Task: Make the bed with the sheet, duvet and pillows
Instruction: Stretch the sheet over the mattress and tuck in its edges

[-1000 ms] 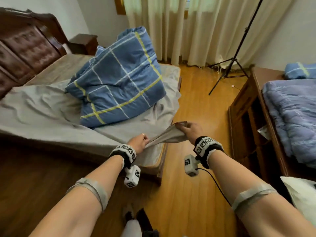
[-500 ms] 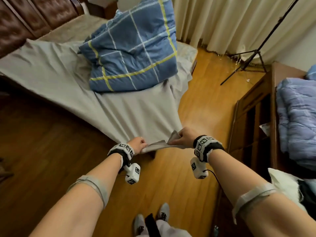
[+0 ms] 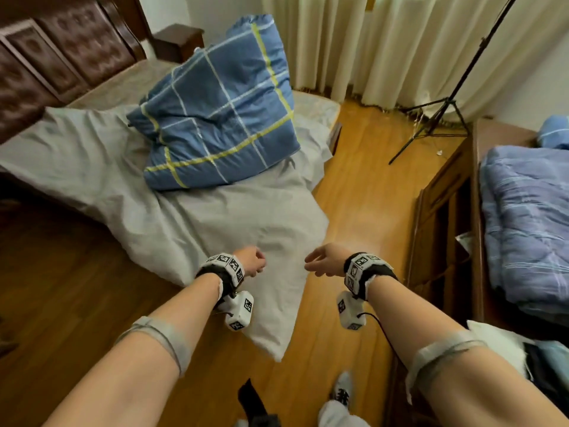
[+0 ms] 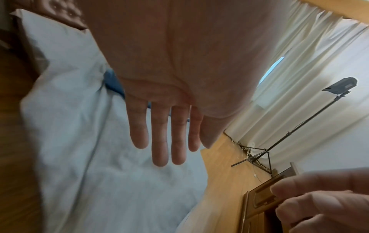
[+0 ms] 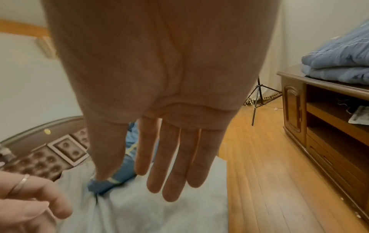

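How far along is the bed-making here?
Done: the grey sheet lies over the mattress, though wrinkled, its corner trailing onto the floor. In hand: nothing; the left hand and right hand hover empty. Left: straightening the sheet, spreading the bunched blue duvet, placing pillows.

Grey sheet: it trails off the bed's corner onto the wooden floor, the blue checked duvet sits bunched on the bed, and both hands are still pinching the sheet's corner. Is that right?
Not quite. The left hand and the right hand are open and hold nothing; both wrist views show straight fingers above the grey sheet. The rest stands: the sheet trails onto the wooden floor, and the blue checked duvet sits bunched on the bed.
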Available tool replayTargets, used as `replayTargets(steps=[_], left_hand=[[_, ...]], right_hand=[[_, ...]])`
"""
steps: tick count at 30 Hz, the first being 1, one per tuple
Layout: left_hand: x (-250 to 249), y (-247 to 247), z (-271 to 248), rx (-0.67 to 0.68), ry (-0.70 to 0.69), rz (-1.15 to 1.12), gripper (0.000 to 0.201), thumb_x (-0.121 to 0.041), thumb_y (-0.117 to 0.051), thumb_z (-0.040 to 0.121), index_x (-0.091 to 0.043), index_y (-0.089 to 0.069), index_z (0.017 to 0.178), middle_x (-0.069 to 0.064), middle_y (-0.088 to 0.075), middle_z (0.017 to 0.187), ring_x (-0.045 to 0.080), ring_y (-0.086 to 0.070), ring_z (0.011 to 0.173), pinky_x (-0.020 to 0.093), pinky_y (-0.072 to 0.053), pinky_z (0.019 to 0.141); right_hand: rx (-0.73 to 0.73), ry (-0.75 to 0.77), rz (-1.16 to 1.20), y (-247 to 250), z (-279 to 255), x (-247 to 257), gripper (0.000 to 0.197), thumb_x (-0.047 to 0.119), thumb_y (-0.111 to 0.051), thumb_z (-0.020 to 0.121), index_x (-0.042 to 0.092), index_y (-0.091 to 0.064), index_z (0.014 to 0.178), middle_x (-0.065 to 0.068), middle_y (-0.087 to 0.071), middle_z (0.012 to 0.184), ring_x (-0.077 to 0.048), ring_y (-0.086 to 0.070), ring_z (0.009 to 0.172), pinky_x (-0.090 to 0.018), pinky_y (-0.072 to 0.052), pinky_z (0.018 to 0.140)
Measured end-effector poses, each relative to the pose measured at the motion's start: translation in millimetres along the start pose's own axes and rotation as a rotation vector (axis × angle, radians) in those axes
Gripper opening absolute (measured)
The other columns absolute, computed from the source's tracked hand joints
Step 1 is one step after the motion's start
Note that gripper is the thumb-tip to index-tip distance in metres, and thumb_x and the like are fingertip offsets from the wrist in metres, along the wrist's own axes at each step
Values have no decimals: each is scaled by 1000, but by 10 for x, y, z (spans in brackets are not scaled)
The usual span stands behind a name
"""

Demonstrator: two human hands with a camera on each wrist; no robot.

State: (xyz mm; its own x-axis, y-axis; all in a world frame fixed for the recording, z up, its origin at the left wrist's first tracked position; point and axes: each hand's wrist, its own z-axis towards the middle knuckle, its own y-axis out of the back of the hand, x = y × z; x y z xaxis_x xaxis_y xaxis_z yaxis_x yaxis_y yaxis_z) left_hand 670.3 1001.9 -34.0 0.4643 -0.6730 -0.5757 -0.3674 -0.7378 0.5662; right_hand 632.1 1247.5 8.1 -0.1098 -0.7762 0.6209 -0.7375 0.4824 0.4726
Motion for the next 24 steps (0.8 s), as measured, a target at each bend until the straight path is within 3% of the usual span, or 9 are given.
replayTargets(steps=[3,5,7,10,13,15,18,24], left_hand=[[-634,-53,240,-48,-37,-13,14,-12,-55,92,-15,-57,79,4,-61,69,16,-50,54,22,-44,56],[-1057,-113,394,-55,-71,-11,5,-13,-55,93,-13,-58,89,2,-62,72,15,-53,56,20,-46,54],[-1441,-161,573,-83,-115,-1,5,-18,-57,92,-15,-61,93,1,-66,76,17,-60,62,26,-52,65],[-1930,-187,845,-139,-169,32,8,-25,-58,91,-23,-64,95,-2,-68,86,16,-68,75,30,-54,77],[-2327,-163,1243,-214,-184,89,17,-29,-58,92,-23,-66,106,-6,-66,97,15,-65,91,30,-52,86],[-2544,-122,1606,-255,-177,107,19,-30,-56,92,-26,-64,109,-4,-67,106,15,-63,96,33,-51,90],[-2852,-22,2302,-296,-190,179,24,-29,-53,92,-29,-61,114,-2,-60,120,17,-60,105,33,-48,94],[-3614,299,3974,-234,-135,246,37,-26,-54,92,-26,-55,129,4,-47,138,25,-52,122,37,-43,102]], right_hand=[[-81,28,20,633,158,-232,35,32,-69,90,13,-67,119,3,-70,93,-16,-70,87,-28,-56,71],[-127,41,35,1050,216,-394,33,31,-68,90,12,-68,117,1,-71,94,-15,-70,83,-31,-56,73],[-151,43,27,1457,300,-550,32,31,-67,91,12,-68,116,1,-71,93,-14,-69,80,-34,-56,73],[-198,40,17,2017,482,-748,34,31,-65,92,11,-67,120,-4,-71,100,-20,-68,90,-29,-54,68],[-295,51,34,2493,779,-927,40,34,-64,93,15,-60,128,-6,-65,122,-24,-63,107,-36,-53,86],[-378,50,55,2791,1028,-1021,47,35,-64,93,16,-53,134,-8,-60,130,-25,-60,114,-40,-51,94],[-417,2,49,3269,1497,-1156,58,36,-64,93,17,-43,143,-8,-50,142,-27,-55,122,-40,-49,95],[-288,-177,39,4465,2622,-1388,57,33,-61,95,13,-41,144,-13,-45,146,-29,-53,125,-34,-45,94]])
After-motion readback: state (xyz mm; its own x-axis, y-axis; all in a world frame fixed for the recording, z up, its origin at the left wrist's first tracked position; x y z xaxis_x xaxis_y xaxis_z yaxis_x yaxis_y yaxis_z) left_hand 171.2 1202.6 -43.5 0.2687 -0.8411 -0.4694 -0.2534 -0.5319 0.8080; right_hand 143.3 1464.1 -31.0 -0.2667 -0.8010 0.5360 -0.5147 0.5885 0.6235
